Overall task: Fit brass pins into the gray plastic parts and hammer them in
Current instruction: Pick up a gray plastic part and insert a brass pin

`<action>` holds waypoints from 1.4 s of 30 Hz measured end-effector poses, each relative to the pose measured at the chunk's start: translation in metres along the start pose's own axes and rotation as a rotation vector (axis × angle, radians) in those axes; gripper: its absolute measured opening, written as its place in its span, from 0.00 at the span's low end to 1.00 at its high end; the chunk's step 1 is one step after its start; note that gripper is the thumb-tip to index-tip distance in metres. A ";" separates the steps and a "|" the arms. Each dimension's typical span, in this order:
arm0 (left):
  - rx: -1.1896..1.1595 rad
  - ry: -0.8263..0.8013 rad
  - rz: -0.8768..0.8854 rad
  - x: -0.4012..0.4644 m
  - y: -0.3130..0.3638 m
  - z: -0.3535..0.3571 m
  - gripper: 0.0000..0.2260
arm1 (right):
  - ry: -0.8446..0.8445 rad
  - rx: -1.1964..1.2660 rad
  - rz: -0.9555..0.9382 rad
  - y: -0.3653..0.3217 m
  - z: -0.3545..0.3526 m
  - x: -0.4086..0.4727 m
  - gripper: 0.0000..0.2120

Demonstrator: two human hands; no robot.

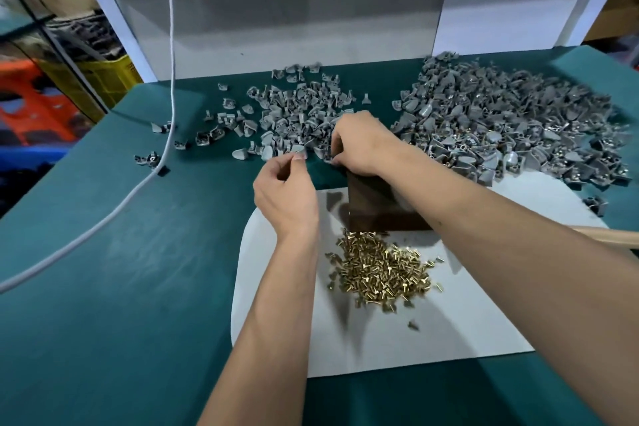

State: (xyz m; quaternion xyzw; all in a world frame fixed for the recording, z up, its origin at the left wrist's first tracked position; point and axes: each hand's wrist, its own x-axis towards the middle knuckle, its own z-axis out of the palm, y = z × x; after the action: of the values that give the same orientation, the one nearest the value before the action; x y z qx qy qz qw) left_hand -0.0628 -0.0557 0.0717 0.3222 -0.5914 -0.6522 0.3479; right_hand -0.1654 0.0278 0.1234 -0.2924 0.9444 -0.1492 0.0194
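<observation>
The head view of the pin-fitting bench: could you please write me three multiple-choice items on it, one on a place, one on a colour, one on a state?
1. Where does the heap of brass pins lie?
A. on the white sheet
B. on the bare green table top
C. among the gray parts

2. What colour is the cord that hangs down at the left?
A. black
B. white
C. red

3. What is the left hand doing?
A. lying flat on the table
B. gripping a hammer
C. pinching a gray plastic part at its fingertips

Answers:
1. A, the pins sit on the white sheet near the person, in front of the dark block.
2. B, it runs pale white down onto the green top.
3. C, its thumb and fingers close on a gray piece at the near edge of the middle pile, beside the right hand.
</observation>
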 end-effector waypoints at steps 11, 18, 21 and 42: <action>-0.256 -0.063 -0.082 0.001 0.007 -0.004 0.04 | 0.088 0.184 -0.226 -0.021 -0.008 -0.057 0.10; -0.349 0.171 -0.085 0.015 0.008 -0.014 0.05 | -0.264 -0.199 -0.472 -0.037 -0.010 -0.097 0.05; -0.286 0.112 -0.089 0.013 0.007 -0.012 0.04 | -0.293 -0.215 -0.481 -0.038 -0.008 -0.097 0.04; -0.369 -0.090 -0.083 0.007 0.012 -0.010 0.07 | -0.094 -0.041 -0.474 -0.028 -0.018 -0.116 0.04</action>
State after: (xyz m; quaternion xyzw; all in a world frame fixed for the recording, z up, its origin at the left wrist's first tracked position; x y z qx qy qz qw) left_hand -0.0578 -0.0679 0.0823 0.2474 -0.4629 -0.7773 0.3470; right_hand -0.0563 0.0749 0.1429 -0.5126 0.8504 -0.1166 0.0219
